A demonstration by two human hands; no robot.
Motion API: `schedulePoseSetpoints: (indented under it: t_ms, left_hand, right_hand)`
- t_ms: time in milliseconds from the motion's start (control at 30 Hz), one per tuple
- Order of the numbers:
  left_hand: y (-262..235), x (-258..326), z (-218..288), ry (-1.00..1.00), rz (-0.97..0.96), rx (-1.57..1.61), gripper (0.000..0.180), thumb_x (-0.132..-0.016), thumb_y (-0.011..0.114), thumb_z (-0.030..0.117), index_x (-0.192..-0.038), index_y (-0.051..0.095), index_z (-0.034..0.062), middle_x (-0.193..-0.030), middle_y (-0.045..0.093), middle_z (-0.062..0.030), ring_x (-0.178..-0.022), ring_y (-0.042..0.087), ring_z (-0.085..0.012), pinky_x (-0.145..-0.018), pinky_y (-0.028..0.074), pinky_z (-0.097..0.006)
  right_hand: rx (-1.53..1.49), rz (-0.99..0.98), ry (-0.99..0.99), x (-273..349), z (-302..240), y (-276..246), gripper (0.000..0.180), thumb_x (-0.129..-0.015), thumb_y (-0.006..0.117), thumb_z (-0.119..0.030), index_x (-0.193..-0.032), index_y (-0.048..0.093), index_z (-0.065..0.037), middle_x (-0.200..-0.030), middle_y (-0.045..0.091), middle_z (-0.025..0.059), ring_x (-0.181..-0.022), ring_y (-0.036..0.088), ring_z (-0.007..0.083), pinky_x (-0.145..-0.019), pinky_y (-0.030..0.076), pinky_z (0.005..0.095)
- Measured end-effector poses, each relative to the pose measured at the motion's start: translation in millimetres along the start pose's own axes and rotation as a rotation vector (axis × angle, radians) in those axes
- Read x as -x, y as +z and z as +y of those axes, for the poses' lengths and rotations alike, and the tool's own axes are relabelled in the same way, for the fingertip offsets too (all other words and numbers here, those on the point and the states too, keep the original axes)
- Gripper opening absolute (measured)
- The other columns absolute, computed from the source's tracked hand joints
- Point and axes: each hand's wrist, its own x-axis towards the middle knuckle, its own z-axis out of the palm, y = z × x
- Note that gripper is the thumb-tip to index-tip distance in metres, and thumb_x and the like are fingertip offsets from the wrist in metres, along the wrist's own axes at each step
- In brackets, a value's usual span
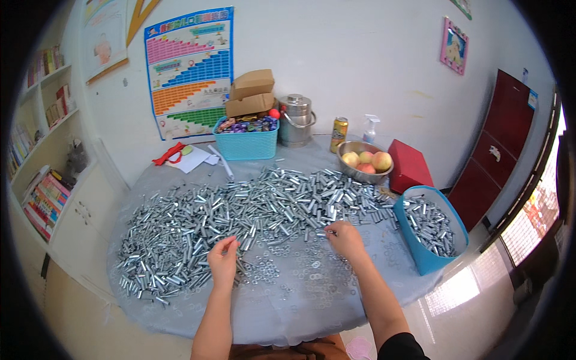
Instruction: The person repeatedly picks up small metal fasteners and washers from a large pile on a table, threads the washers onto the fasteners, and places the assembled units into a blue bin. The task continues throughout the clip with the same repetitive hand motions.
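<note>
A wide heap of short silvery metal tubes and bolt-like pieces (240,207) spreads across the table. My left hand (222,259) is over the near edge of the heap, thumb and fingers pinched together; what they hold, if anything, is too small to make out. To the right, my right hand (345,240) pinches at the heap's front edge, with a small metal bit showing at the fingertips. Loose flat washers (264,270) lie between and in front of the hands. A blue plastic basket (410,240) at the right holds many short metal tubes.
The table has a grey cloth (264,318). Along its back stand a turquoise basket (246,146) of wrapped snacks, a steel canister (296,123), a yellow can (339,135), a pump bottle (371,129), a steel bowl (360,174) of fruit and a red box (410,166).
</note>
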Motion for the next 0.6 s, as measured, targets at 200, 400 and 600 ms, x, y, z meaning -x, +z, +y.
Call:
schedulePoseSetpoints:
  t_ms: [200,400,600]
  left_hand:
    - [-17.2,-8.0,-9.3,0.178,-0.037,-0.385,0.009,-0.072,0.07,0.007,-0.081,0.069,0.0056,-0.077,0.064,-0.0071,-0.067,0.055,-0.0178,-0.064,0.045,-0.03]
    - [-19.5,4.3,15.5,0.349,-0.405,-0.753,0.022,-0.063,0.063,-0.002,-0.082,0.069,0.0081,-0.089,0.057,-0.008,-0.094,0.048,-0.0285,-0.083,0.042,-0.036]
    - [-15.4,7.7,21.6,0.419,-0.386,-0.875,0.018,-0.063,0.064,0.001,-0.079,0.068,0.0081,-0.088,0.055,-0.0068,-0.091,0.048,-0.0268,-0.081,0.043,-0.037]
  right_hand:
    - [0.097,0.039,-0.039,6.7,-5.4,27.4,0.018,-0.074,0.066,-0.01,-0.091,0.069,-0.006,-0.088,0.065,0.0128,-0.083,0.06,0.0314,-0.075,0.048,0.0391]
    - [-0.017,0.031,-0.033,13.7,-16.1,17.4,0.025,-0.074,0.067,-0.007,-0.099,0.067,-0.007,-0.087,0.064,0.0111,-0.079,0.06,0.0272,-0.074,0.048,0.0356]
    - [-0.552,-0.048,0.15,17.5,-25.4,21.9,0.03,-0.08,0.066,-0.007,-0.11,0.064,-0.006,-0.089,0.062,0.0013,-0.078,0.056,0.0103,-0.071,0.045,0.023]
